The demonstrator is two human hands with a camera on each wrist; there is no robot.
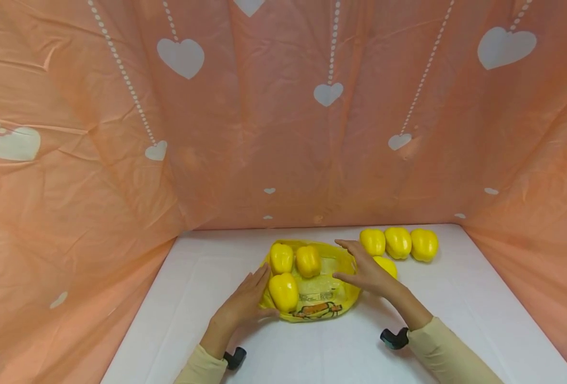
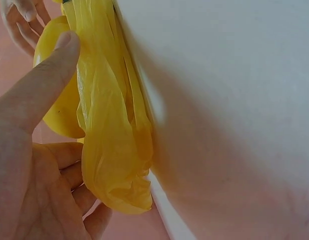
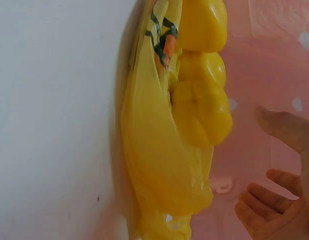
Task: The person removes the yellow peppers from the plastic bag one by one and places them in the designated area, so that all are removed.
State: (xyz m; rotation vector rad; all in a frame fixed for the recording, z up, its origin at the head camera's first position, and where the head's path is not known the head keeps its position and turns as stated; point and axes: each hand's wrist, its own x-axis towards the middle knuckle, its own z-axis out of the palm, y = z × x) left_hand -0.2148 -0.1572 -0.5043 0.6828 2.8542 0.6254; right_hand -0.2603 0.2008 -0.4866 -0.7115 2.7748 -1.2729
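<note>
A yellow plastic bag (image 1: 319,298) with a printed picture lies spread on the table, its rim folded open. Three yellow bell peppers sit in its left part: one at the front (image 1: 284,293), one behind it (image 1: 281,258), and one to the right (image 1: 309,261). At the bag's left side is my left hand (image 1: 247,298), its fingers extended along the rim and its thumb at the front edge. My right hand (image 1: 367,272) hovers over the bag's right rim with fingers and thumb spread, holding nothing. In the right wrist view, a gap separates that hand (image 3: 279,190) from the peppers (image 3: 202,110).
Three more yellow bell peppers (image 1: 398,243) stand in a row at the back right of the white table (image 1: 206,266). Another pepper (image 1: 388,265) is partly hidden behind my right hand. A pink curtain (image 1: 283,160) with white hearts surrounds the table's back and sides.
</note>
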